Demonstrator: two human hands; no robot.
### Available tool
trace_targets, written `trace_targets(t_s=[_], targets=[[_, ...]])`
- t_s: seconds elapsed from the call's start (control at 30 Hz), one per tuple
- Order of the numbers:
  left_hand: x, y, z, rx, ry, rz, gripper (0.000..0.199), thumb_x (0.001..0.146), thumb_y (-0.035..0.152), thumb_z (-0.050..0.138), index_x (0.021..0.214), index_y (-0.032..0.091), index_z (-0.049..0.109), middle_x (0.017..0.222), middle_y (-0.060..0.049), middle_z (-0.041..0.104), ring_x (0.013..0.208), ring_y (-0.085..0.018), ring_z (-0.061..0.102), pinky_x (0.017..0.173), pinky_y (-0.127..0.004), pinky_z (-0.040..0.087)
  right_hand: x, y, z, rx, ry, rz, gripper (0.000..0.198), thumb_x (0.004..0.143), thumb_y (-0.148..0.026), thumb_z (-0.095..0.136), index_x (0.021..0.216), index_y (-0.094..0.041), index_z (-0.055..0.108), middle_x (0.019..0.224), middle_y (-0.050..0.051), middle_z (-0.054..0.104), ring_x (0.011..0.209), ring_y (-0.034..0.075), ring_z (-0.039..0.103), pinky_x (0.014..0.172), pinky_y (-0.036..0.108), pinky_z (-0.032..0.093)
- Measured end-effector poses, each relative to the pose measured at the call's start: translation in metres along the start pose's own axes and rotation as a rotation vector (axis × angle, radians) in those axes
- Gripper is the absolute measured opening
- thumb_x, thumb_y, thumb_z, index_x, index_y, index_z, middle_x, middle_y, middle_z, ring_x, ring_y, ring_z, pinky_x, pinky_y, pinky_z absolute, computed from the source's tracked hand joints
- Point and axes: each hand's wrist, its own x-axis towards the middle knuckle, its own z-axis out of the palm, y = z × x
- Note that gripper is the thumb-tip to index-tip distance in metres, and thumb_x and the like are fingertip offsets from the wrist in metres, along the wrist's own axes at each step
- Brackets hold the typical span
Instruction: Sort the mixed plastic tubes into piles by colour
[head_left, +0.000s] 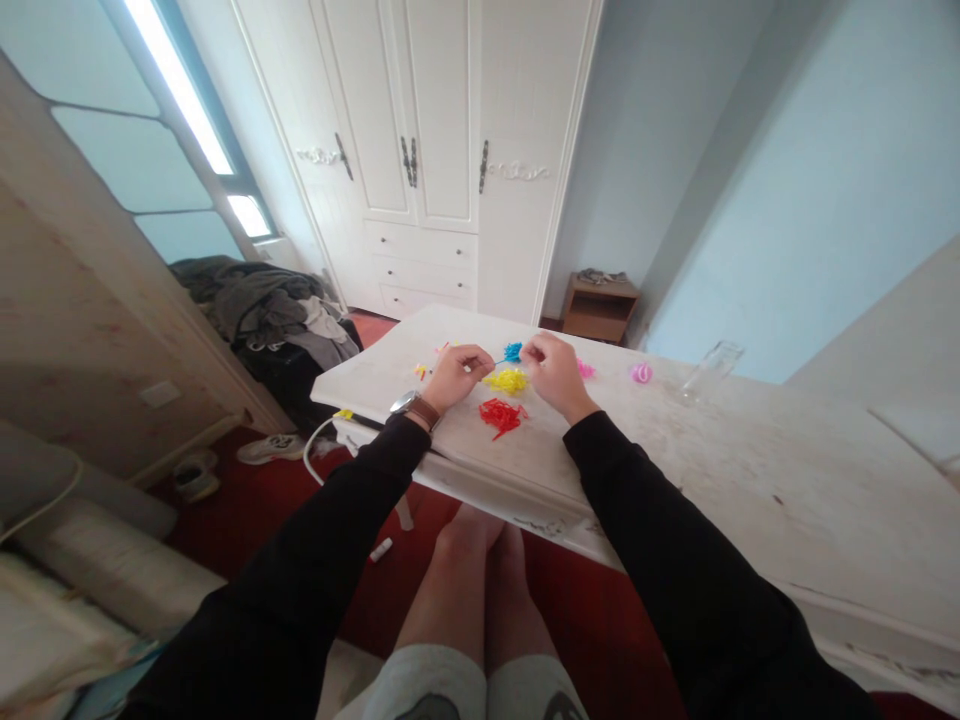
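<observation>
My left hand point(463, 370), with a watch point(406, 402) at its wrist, is closed in a pinch above the table. A thin blue strip point(501, 361) runs from its fingertips toward a small pile of blue strips point(513, 351). Just right of that pile, my right hand point(551, 368) has its fingers curled together; what they hold, if anything, is too small to make out. Between the hands lies a pile of yellow strips point(508, 381). Closer to me is a pile of red strips point(502, 417). Pink strips point(586, 369) show partly behind my right hand.
A pink-and-white roll point(641, 373) and a clear glass vessel point(712, 370) are on the white table point(675, 450) to the right. Small colored bits point(421, 371) lie left of my left hand. A white cable point(309, 450) hangs at the table's left edge.
</observation>
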Motion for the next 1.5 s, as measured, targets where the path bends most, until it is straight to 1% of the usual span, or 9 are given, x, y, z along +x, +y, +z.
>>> trace_targets(t_s=[0.07,0.13,0.3,0.53,0.83,0.93,1.07,1.27,1.5], targets=[[0.0,0.0,0.0,0.005,-0.008,-0.002,0.019,0.082,0.032,0.067,0.075,0.015,0.071,0.073,-0.005,0.072,0.065,-0.014,0.061,0.067,-0.027,0.05,-0.002,-0.004,0.007,0.024,-0.098,-0.064,0.016,0.081,-0.011,0.053,0.069,-0.02,0.057,0.075,0.003,0.06,0.072,0.017,0.054,0.071,0.03,0.039],[0.0,-0.002,0.001,0.013,0.007,-0.02,0.02,0.082,0.034,0.069,0.079,0.015,0.072,0.075,-0.005,0.073,0.067,-0.014,0.063,0.068,-0.027,0.051,-0.002,-0.004,0.008,0.012,-0.09,-0.073,0.016,0.083,-0.012,0.053,0.07,-0.019,0.06,0.075,0.003,0.061,0.072,0.017,0.055,0.071,0.03,0.04],[0.002,-0.007,0.002,-0.03,0.019,-0.062,0.019,0.082,0.029,0.071,0.096,0.016,0.072,0.074,-0.003,0.072,0.066,-0.014,0.066,0.068,-0.026,0.053,0.004,0.014,-0.002,-0.115,0.018,0.099,0.015,0.085,-0.02,0.058,0.075,-0.017,0.069,0.078,0.006,0.069,0.072,0.018,0.059,0.071,0.03,0.042],[0.004,-0.009,0.004,-0.135,0.024,-0.109,0.027,0.078,0.02,0.076,0.103,0.016,0.064,0.075,-0.002,0.073,0.065,-0.014,0.069,0.067,-0.025,0.055,0.039,0.027,0.005,-0.345,-0.21,0.248,0.018,0.08,-0.012,0.06,0.082,-0.013,0.078,0.085,0.012,0.077,0.083,0.02,0.068,0.078,0.028,0.045],[0.002,-0.012,0.005,-0.195,0.04,-0.11,0.032,0.078,0.018,0.075,0.107,0.018,0.061,0.074,0.001,0.073,0.065,-0.013,0.068,0.067,-0.024,0.054,0.074,0.018,0.026,-0.527,-0.296,0.246,0.017,0.084,-0.013,0.062,0.086,-0.011,0.079,0.094,0.018,0.077,0.093,0.024,0.069,0.081,0.028,0.046],[0.002,-0.012,0.005,-0.22,0.055,-0.109,0.04,0.078,0.02,0.077,0.113,0.019,0.058,0.075,0.001,0.073,0.066,-0.014,0.069,0.067,-0.025,0.054,0.065,0.014,0.024,-0.445,-0.28,0.168,0.02,0.083,-0.011,0.058,0.077,-0.012,0.077,0.081,0.013,0.076,0.079,0.02,0.066,0.073,0.027,0.043],[0.002,-0.01,0.005,-0.212,0.062,-0.104,0.046,0.074,0.018,0.081,0.113,0.019,0.057,0.075,0.001,0.074,0.071,-0.015,0.072,0.072,-0.026,0.056,0.036,0.01,0.022,-0.166,-0.245,0.077,0.025,0.086,-0.025,0.057,0.069,-0.014,0.072,0.067,0.005,0.07,0.064,0.016,0.058,0.063,0.027,0.038],[0.0,-0.007,0.004,-0.183,0.064,-0.117,0.05,0.071,0.019,0.085,0.113,0.02,0.059,0.078,0.001,0.074,0.073,-0.016,0.073,0.072,-0.026,0.058,0.004,0.006,0.029,0.165,-0.198,0.131,0.024,0.088,-0.03,0.059,0.082,-0.015,0.077,0.082,0.007,0.077,0.077,0.02,0.067,0.072,0.028,0.047],[0.0,-0.007,0.003,-0.195,0.033,-0.117,0.048,0.07,0.02,0.085,0.11,0.02,0.06,0.076,0.002,0.073,0.072,-0.015,0.072,0.071,-0.025,0.058,0.003,0.006,0.041,0.241,-0.196,0.176,0.013,0.082,-0.021,0.064,0.078,-0.017,0.075,0.076,0.006,0.076,0.071,0.02,0.068,0.069,0.03,0.048]])
